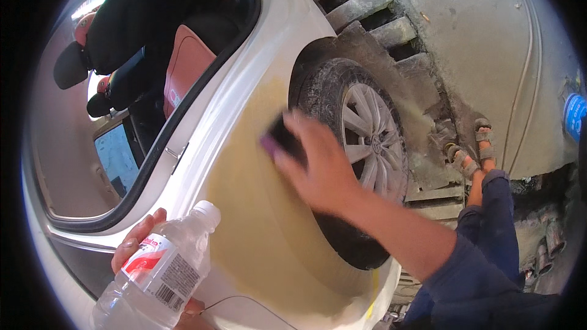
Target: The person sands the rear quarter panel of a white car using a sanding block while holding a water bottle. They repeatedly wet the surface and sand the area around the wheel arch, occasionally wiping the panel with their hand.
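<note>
My right hand (324,168) presses a dark sanding block (282,139) with a purple edge against the car's rear fender. Beneath it spreads a dull yellowish-tan filler patch (251,238), curving around the wheel arch on the otherwise white body. In my left hand (139,237) is a clear plastic bottle (162,272) with a white cap and a red-and-white label. The bottle is tilted, cap up, beside the patch; its lower end runs out of the picture.
The dusty rear wheel (370,131) sits just right of the block. An open door frame (235,67) shows seats and a pink panel at upper left. Slatted drain covers (361,9) and concrete floor (483,43) lie beyond. A blue container (575,116) stands far right; my sandaled feet (468,159) are below.
</note>
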The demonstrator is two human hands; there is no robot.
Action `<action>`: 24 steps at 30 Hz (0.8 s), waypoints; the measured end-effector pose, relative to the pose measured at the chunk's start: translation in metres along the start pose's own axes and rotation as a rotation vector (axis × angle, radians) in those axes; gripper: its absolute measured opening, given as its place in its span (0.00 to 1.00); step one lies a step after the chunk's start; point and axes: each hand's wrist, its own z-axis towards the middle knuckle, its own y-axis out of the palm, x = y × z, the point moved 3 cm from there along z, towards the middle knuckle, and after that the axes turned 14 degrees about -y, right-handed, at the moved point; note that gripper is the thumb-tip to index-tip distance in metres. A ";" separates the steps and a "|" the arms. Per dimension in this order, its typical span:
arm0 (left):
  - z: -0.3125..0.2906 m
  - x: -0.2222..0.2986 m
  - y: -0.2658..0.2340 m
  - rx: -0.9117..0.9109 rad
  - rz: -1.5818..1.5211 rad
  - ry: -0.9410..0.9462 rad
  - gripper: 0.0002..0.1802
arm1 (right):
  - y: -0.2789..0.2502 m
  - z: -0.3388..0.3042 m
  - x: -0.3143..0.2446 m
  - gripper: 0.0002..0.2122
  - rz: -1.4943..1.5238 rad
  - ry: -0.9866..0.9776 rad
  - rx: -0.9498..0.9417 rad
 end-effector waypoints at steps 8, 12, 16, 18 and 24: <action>0.000 -0.002 -0.011 -0.146 0.000 0.035 0.60 | -0.002 0.021 0.000 0.29 -0.016 0.077 -0.041; 0.004 -0.009 0.001 -0.126 -0.019 0.021 0.60 | 0.003 0.036 0.025 0.27 -0.025 0.159 0.007; -0.004 -0.001 -0.005 -0.017 -0.011 -0.038 0.61 | -0.018 -0.049 -0.053 0.28 0.086 0.061 -0.154; -0.007 0.002 0.002 0.043 -0.015 -0.088 0.61 | -0.016 -0.049 -0.049 0.28 0.080 0.074 -0.152; 0.004 -0.006 -0.001 -0.128 -0.040 -0.007 0.61 | 0.005 0.056 0.037 0.26 -0.055 0.156 0.028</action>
